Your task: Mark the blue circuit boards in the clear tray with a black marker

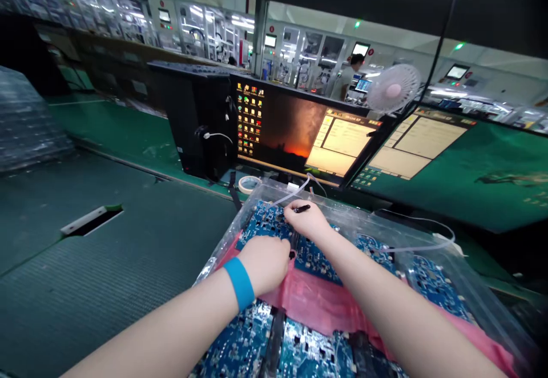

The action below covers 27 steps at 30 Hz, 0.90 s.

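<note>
Hands just apart — left hand [263,264] down on a blue circuit board [268,224], right hand [306,221] around a black pen [302,208]

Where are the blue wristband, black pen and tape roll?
blue wristband [240,284], head view, middle of the band
black pen [302,209], head view, middle of the barrel
tape roll [246,189], head view, front of the ring

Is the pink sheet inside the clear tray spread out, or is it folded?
Spread out: the pink sheet lies wide across the clear tray, between the blue circuit boards, with no neat fold visible.
</note>
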Each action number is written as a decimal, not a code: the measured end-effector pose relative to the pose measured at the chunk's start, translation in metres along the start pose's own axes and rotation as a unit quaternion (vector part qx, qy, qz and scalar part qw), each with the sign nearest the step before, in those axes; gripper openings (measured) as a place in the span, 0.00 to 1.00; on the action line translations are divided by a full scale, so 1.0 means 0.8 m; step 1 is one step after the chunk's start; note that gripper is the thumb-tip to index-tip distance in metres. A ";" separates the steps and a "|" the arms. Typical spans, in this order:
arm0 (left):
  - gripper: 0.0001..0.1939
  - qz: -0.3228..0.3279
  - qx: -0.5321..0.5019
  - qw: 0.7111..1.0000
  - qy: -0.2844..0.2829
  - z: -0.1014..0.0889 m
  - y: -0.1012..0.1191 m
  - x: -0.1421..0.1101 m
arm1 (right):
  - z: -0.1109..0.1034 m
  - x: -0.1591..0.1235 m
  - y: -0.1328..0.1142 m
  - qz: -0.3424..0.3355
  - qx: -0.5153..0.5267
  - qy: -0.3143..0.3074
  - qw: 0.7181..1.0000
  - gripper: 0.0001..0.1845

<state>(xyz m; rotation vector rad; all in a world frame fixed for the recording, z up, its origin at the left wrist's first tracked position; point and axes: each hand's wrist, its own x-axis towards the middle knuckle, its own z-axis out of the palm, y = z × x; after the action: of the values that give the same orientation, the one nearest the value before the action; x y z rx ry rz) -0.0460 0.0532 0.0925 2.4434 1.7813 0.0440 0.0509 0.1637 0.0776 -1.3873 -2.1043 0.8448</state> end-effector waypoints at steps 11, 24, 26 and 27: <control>0.10 0.012 0.008 1.000 0.015 0.001 0.000 0.000 | 0.003 -0.002 0.002 -0.004 -0.001 0.023 1.000 0.09; 0.10 -0.003 -0.015 1.000 0.012 -0.001 -0.002 0.000 | -0.058 -0.036 0.002 0.016 0.156 0.054 0.986 0.12; 0.11 -0.008 -0.033 0.999 0.029 -0.005 -0.002 0.002 | -0.079 -0.060 0.011 0.044 0.270 0.046 0.961 0.13; 0.11 -0.008 -0.048 0.998 0.044 -0.008 -0.001 0.002 | -0.087 -0.073 0.016 0.064 0.337 0.044 0.938 0.13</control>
<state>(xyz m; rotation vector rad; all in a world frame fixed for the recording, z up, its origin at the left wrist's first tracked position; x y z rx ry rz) -0.0471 0.0559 0.0985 2.3947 1.7872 0.2336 0.1282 0.1291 0.1139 -1.1535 -1.4465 1.3651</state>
